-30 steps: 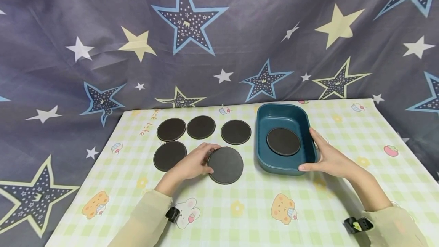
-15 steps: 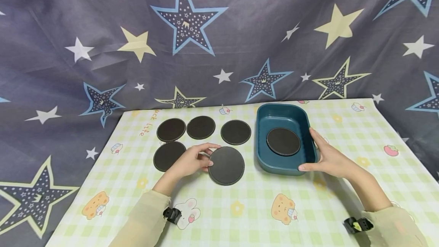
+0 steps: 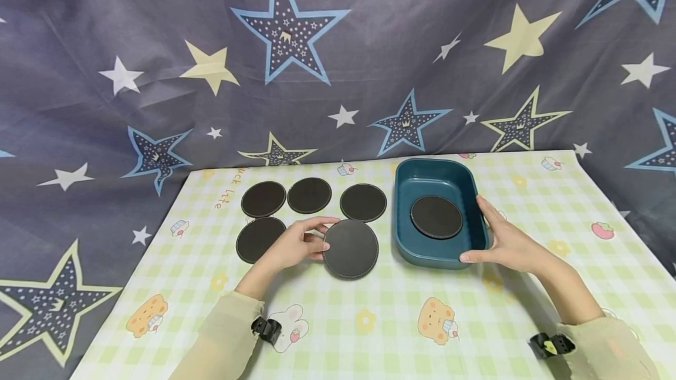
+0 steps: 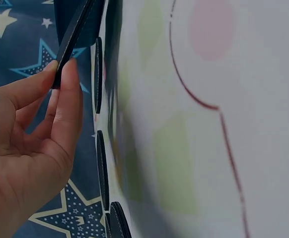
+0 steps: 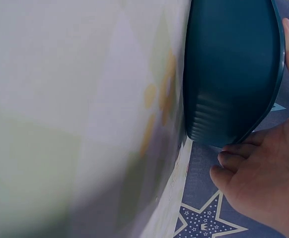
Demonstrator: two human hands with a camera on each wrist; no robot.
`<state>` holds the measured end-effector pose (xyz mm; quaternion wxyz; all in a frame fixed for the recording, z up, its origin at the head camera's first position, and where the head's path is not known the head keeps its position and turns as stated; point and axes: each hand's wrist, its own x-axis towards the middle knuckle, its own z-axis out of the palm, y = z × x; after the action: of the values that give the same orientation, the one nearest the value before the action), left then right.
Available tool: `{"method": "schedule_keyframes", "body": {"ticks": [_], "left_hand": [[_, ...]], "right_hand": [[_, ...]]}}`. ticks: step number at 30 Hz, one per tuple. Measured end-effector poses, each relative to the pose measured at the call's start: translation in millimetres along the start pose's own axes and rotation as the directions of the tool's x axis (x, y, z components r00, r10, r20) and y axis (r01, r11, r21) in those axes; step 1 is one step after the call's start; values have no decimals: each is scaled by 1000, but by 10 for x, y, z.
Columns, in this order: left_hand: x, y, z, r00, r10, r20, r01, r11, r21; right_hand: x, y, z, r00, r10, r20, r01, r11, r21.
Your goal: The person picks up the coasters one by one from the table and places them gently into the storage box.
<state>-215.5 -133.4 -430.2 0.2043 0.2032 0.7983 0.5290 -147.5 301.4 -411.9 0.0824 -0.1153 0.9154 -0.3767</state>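
My left hand [image 3: 297,244] pinches a round black coaster [image 3: 351,249] by its left edge, thumb on top and fingers beneath. In the left wrist view the left hand [image 4: 40,114] holds that coaster [image 4: 75,37] edge-on, tilted and off the table. My right hand [image 3: 509,244] grips the near right corner of a deep teal plastic box [image 3: 440,258], thumb on the near rim and fingers along the right side. Another black coaster [image 3: 436,217] lies flat inside the box. The right wrist view shows the right hand [image 5: 263,168] against the box's outer wall [image 5: 229,74].
Left of the box lie several more black coasters: one [image 3: 363,202] nearest it, one [image 3: 309,195] farther left, one [image 3: 263,199] at far left, and one [image 3: 259,240] partly behind the left hand. A checked cloth [image 3: 391,321] covers the table; a star-patterned curtain [image 3: 338,75] hangs behind.
My left thumb has moved onto the coaster's top, and the coaster has risen off the table, shifting slightly right and away. The right hand and the box have stayed in place.
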Motion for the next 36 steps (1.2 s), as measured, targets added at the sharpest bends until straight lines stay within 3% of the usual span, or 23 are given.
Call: {"method": "schedule_keyframes", "body": {"ticks": [15,27,36], "left_hand": [[34,111,-18,1000,20,-3,-20,998,-54],[151,232,31,998,53,-15,-55,991,-120],[233,317,95,998,44,-33,-49,981,-189]], "right_hand": [[-4,-5,-1,1000,-3,1,3,1000,-1],[-11,-3,-2,1000,-3,-3,3,1000,0],[-10,-13,3,1000,4,-6,-4,1000,-3]]}}
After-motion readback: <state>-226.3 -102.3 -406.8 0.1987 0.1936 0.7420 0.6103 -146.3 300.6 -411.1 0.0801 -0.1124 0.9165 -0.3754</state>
